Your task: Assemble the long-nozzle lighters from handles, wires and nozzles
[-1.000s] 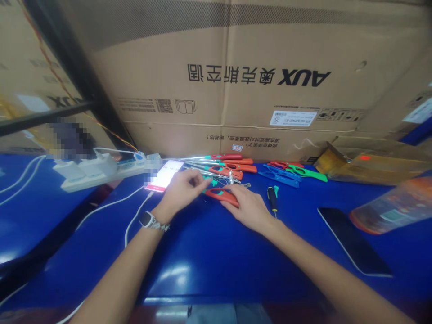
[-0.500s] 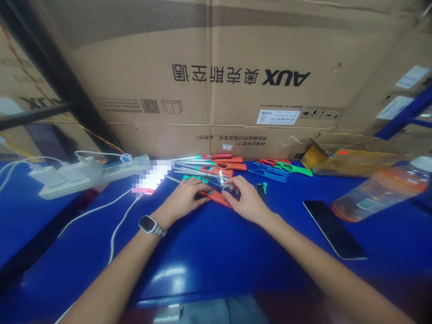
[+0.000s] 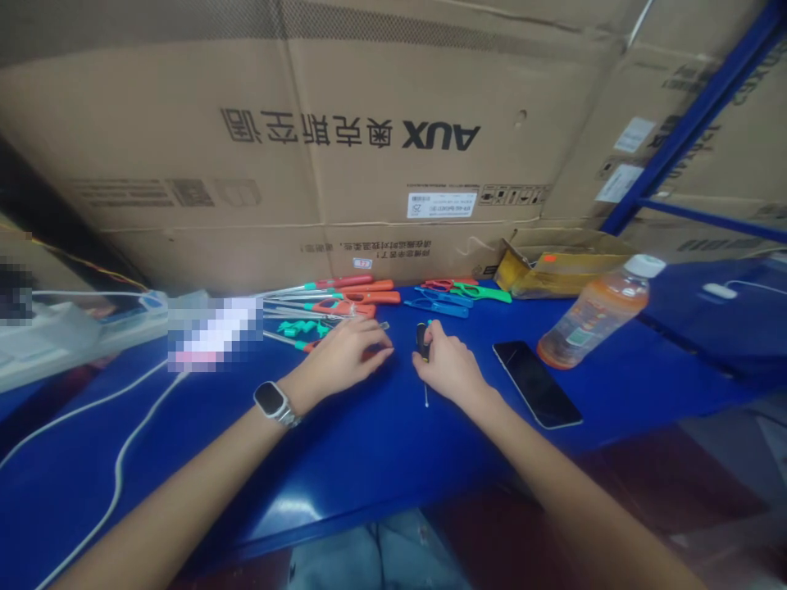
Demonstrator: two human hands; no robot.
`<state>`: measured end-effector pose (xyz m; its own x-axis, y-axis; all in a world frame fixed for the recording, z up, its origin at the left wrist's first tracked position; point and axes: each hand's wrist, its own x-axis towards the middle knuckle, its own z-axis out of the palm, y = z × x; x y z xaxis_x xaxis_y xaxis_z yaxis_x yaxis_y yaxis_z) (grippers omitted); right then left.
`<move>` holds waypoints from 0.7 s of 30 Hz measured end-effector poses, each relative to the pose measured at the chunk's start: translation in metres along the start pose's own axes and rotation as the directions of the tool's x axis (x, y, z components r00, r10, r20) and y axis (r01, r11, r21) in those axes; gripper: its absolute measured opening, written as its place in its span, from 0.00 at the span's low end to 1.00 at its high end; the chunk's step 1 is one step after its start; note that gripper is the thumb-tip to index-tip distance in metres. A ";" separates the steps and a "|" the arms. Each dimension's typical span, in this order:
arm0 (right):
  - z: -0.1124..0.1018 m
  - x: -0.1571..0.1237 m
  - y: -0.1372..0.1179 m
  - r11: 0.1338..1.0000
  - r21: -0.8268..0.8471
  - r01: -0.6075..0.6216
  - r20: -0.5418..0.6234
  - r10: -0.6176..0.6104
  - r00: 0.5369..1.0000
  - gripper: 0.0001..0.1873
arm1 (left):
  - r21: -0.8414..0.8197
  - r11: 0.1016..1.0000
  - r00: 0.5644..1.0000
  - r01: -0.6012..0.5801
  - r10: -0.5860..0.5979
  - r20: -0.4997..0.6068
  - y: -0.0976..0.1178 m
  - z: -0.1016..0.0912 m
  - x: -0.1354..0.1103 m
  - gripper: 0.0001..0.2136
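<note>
My right hand point(image 3: 452, 365) is closed around a small screwdriver point(image 3: 422, 334) with a black handle, its thin shaft pointing toward me. My left hand point(image 3: 344, 356) lies curled over an orange long-nosed lighter point(image 3: 309, 346). The lighter's metal tube sticks out to the left, and its body is mostly hidden under the fingers. Just behind the left hand lie small green plastic pieces point(image 3: 300, 328) and several orange and red lighters point(image 3: 369, 287) with metal tubes. Blue lighter casings point(image 3: 439, 305) and a green casing point(image 3: 485, 292) rest beyond the right hand.
A black phone point(image 3: 536, 385) and an orange drink bottle point(image 3: 599, 315) are on the right of the blue table point(image 3: 344, 467). A yellow cardboard box point(image 3: 553, 266) stands behind. At left are a white power strip point(image 3: 123, 328), cables and a bright blurred patch. A large carton point(image 3: 357, 180) backs the table.
My right hand has left the orange lighter and taken up the screwdriver to its right. My left hand stays at the lighter. The view has turned to the right.
</note>
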<state>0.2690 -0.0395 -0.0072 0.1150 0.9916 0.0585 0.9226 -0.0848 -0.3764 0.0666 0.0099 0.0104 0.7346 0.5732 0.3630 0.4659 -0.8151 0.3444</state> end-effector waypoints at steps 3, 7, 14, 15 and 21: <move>0.001 0.004 -0.005 0.998 0.057 0.014 -0.029 -0.012 1.000 0.12 | -0.016 1.000 1.000 -0.015 0.015 -0.018 0.008 0.007 0.016 0.08; 0.003 0.009 -0.007 0.963 0.262 0.057 -0.119 -0.027 0.993 0.09 | -0.054 0.997 0.996 0.055 -0.059 -0.072 0.011 0.017 0.025 0.07; 0.019 0.024 -0.028 0.635 0.741 0.218 -0.232 -0.062 0.971 0.09 | -0.276 0.930 0.953 0.244 -0.282 -0.107 -0.001 0.008 0.013 0.18; 0.023 0.028 -0.035 0.551 0.804 0.221 -0.221 -0.069 0.973 0.10 | -0.286 0.928 0.954 0.238 -0.278 -0.108 -0.006 0.001 0.010 0.16; 0.036 0.056 -0.081 0.171 0.982 0.081 -0.063 -0.112 0.992 0.19 | -0.170 0.953 0.965 0.251 -0.259 -0.029 -0.050 -0.043 -0.029 0.07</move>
<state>0.1880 0.0262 -0.0066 0.0334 0.9868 0.1583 -0.1946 0.1618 -0.9675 0.0011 0.0378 0.0202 0.5743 0.7671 0.2859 0.5444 -0.6187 0.5664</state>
